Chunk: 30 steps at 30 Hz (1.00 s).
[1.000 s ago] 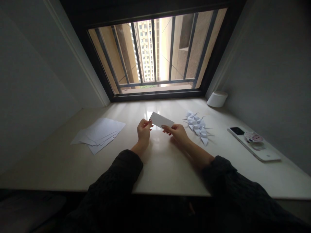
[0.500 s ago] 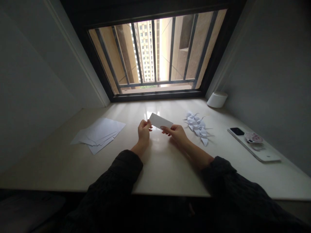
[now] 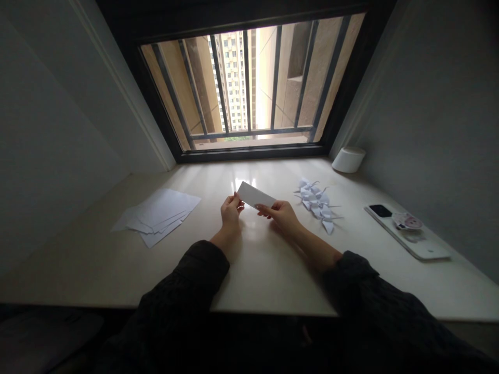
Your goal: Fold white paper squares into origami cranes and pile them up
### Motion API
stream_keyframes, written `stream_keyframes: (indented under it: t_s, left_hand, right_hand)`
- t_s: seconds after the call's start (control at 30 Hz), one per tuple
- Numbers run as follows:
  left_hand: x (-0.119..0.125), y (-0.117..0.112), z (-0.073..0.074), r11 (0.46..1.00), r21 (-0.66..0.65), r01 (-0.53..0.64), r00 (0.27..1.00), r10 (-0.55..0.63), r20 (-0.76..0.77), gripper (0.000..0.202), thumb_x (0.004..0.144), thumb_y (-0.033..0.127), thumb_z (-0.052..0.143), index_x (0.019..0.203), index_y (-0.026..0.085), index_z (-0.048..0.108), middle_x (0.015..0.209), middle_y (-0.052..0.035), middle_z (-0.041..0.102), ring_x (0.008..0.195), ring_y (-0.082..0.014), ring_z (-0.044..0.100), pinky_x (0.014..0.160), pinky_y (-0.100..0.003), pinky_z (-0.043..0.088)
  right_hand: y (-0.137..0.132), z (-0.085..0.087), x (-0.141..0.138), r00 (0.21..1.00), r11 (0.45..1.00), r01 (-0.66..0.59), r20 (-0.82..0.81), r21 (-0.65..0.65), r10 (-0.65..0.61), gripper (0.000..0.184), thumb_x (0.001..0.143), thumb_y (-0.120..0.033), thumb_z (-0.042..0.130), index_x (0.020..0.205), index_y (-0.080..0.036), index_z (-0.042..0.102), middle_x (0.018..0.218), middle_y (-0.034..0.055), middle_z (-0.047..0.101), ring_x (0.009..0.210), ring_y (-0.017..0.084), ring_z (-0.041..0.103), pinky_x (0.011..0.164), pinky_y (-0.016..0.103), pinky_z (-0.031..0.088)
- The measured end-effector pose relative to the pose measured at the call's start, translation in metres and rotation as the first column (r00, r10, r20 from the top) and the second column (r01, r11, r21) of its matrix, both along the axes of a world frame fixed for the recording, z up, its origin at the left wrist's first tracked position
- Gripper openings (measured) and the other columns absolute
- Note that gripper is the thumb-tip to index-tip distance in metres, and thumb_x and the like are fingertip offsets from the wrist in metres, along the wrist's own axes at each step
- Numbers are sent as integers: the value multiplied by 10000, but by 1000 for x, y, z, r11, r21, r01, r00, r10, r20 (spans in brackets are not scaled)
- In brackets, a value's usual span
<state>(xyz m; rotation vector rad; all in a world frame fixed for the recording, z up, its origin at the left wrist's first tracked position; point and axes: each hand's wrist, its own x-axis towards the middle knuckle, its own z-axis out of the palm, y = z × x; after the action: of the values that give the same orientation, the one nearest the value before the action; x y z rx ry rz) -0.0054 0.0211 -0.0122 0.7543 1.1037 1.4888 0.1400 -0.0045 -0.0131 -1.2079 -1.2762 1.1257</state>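
Note:
A folded strip of white paper (image 3: pixel 255 194) is held up over the tabletop, tilted down to the right. My left hand (image 3: pixel 231 209) pinches its left end between thumb and fingers. Along the lower right edge, my right hand (image 3: pixel 281 213) grips the same paper with the thumb on top; the fingers beneath are partly hidden. To the right lie several folded paper cranes (image 3: pixel 315 201) in a close group. On the left is a loose stack of white paper sheets (image 3: pixel 166 210).
A phone (image 3: pixel 407 236) with a round, decorated grip lies on the right of the white tabletop (image 3: pixel 268 280). A white cylindrical object (image 3: pixel 349 160) stands in the back right corner. Behind the surface is a barred window (image 3: pixel 249 88) in a dark frame.
The folded paper and the fingers on it have shifted very slightly to the left. Both hands keep their hold.

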Motion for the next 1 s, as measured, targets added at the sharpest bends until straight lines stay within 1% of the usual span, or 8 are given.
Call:
stream_keyframes:
  t_s: [0.13,0.27,0.33,0.43,0.5,0.57,0.83,1.0]
  left_hand:
    - [0,3,0,998,57,-21,998,24,-56,248,767,412,585,699,182,522,689,6,509,613,-100,493,618,-239,393]
    - [-3,0,6,972,207,-113,957,163,-240,197,816,364,545,945,218,579,890,-36,592,732,-145,547,663,-273,415]
    - [-5,-5,13,915,393,-89,868,264,-419,224,839,365,539,1018,240,592,1024,-57,605,888,-182,556,780,-307,420]
    - [-6,-15,26,810,572,129,641,372,-672,226,845,350,562,1034,265,649,1120,-63,612,1097,-237,498,975,-374,333]
    - [-6,-19,31,765,591,255,518,408,-752,246,831,329,591,1064,292,661,1161,-54,616,1147,-255,472,1025,-402,277]
    - [-7,-20,33,738,591,325,453,427,-783,269,818,307,612,1082,317,660,1165,-39,631,1177,-266,458,1038,-414,251]
    - [-15,-7,23,727,587,356,327,491,-807,225,816,316,611,1028,324,687,1036,-46,675,1111,-281,497,1004,-428,251]
    - [-17,-6,26,764,557,325,280,485,-829,152,785,360,652,909,291,706,863,-48,679,968,-265,548,942,-417,295]
  right_hand:
    - [1,-1,1,1000,1000,7,-2,-4,-7,365,629,-507,732,639,-143,712,648,88,713,557,147,579,546,267,433]
    - [2,-4,3,999,999,37,7,-1,-37,380,629,-521,726,655,-142,710,633,84,705,552,150,576,536,268,432]
    - [3,-5,4,999,999,45,10,4,-45,379,629,-520,726,655,-142,710,630,82,702,552,151,575,535,268,426]
    - [5,-7,5,999,999,44,26,24,-44,372,638,-507,725,691,-139,720,630,73,699,556,150,576,541,267,414]
    - [5,-7,5,998,998,42,44,49,-44,376,648,-506,717,721,-138,727,635,70,698,571,157,584,551,270,412]
    - [6,-6,6,997,997,39,64,66,-43,389,650,-517,711,739,-139,731,637,69,698,582,166,591,557,275,413]
    - [7,-7,8,994,993,46,96,109,-56,387,665,-524,691,759,-152,738,639,58,685,597,167,582,574,280,409]
    - [9,-7,8,994,991,92,42,95,-96,401,634,-543,705,745,-159,727,598,28,637,589,155,557,554,268,408]
